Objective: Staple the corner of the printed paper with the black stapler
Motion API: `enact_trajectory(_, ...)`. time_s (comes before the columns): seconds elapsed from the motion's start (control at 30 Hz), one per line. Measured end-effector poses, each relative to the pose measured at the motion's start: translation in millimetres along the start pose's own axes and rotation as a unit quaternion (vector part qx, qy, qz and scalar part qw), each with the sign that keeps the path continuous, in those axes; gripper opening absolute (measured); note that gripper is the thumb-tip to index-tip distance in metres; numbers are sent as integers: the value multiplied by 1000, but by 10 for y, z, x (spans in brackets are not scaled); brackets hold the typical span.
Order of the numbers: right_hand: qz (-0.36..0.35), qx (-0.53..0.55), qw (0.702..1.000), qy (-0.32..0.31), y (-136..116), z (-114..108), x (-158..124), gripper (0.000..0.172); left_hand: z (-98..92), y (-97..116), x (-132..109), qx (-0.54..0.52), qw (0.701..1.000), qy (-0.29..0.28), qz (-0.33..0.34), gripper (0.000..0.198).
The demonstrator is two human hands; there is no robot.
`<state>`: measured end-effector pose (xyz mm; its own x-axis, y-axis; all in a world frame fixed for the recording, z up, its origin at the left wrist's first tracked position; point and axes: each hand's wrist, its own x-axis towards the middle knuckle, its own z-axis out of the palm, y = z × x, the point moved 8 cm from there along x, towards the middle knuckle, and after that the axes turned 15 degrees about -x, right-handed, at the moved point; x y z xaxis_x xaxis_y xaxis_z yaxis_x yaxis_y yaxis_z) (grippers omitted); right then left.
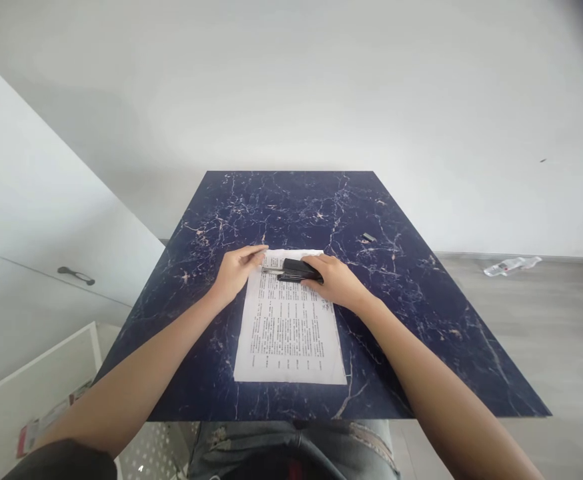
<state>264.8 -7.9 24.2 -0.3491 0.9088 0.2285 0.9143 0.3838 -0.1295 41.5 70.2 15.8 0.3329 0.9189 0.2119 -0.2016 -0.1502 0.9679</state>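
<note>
Printed paper sheets [286,333] lie on the dark blue marbled table [291,213], near its front edge. A black stapler [299,269] rests on the upper part of the paper, its metal end pointing left. My right hand [336,280] is closed round the right end of the stapler. At the paper's upper left edge is my left hand [239,270], its fingers together and the fingertips touching the paper close to the metal end. Whether those fingers pinch the sheet's edge is too small to tell.
A small green item [369,237] lies on the table to the right, beyond the paper. White cabinet doors [31,220] stand at the left, above an open white drawer [36,373]. Clear plastic packaging [511,266] is on the floor at the right.
</note>
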Motion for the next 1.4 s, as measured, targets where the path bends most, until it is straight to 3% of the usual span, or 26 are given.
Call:
enact_trajectory(0.1,2,-1,1000,-1,-3,-4,-1,43,165,122,-55,185,977,-77,72,21)
enact_trajectory(0.23,4,2,1000,-5,-12,-13,0,40,277,112,-86,239,958,-119,103,19)
enact_trajectory(0.47,-2,16,1000,-3,-13,4,-1,40,332,19,-75,219,959,-151,93,16)
enact_trajectory(1.1,-1,18,1000,-5,-14,-6,-8,40,294,7,-66,200,968,-141,50,19)
enact_trajectory(1.3,-7,14,1000,3,-13,-19,-10,44,185,-6,-27,163,975,-149,19,36)
enact_trajectory(1.4,2,15,1000,2,-8,-13,-12,44,120,9,6,156,974,-165,1,35)
